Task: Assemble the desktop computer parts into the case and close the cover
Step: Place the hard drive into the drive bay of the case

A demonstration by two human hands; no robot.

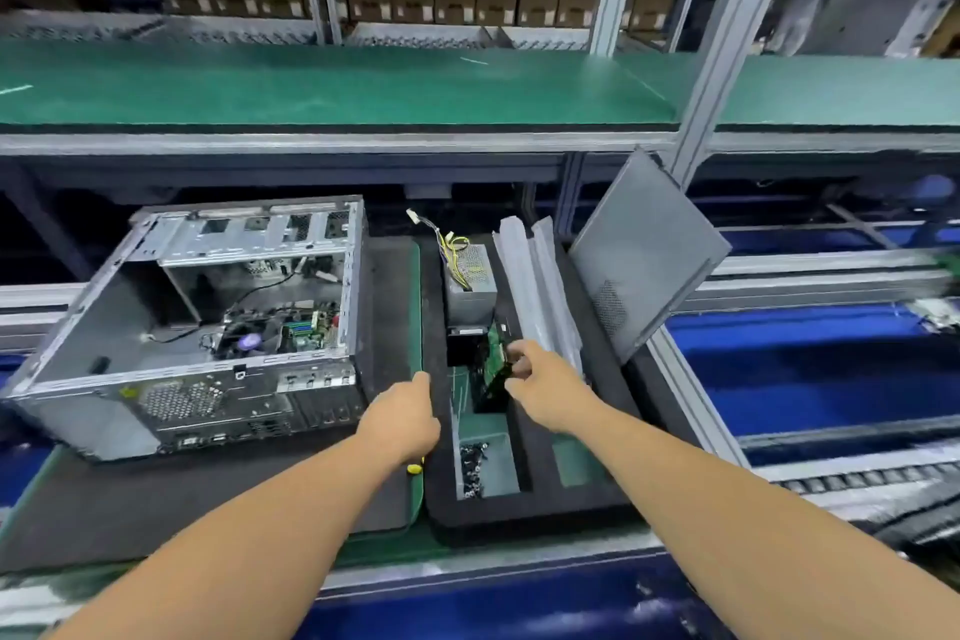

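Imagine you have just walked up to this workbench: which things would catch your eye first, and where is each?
The open computer case lies at left, its motherboard showing inside. In the middle, the right hand pinches a green circuit card standing in the black foam tray, while the left hand rests at the tray's left edge. The grey side cover leans tilted at right.

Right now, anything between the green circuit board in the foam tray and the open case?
Nothing visible blocks it. The right hand already grips the circuit board in the foam tray. The case lies open-side up to the left, cover panel off; the left hand hovers between them.
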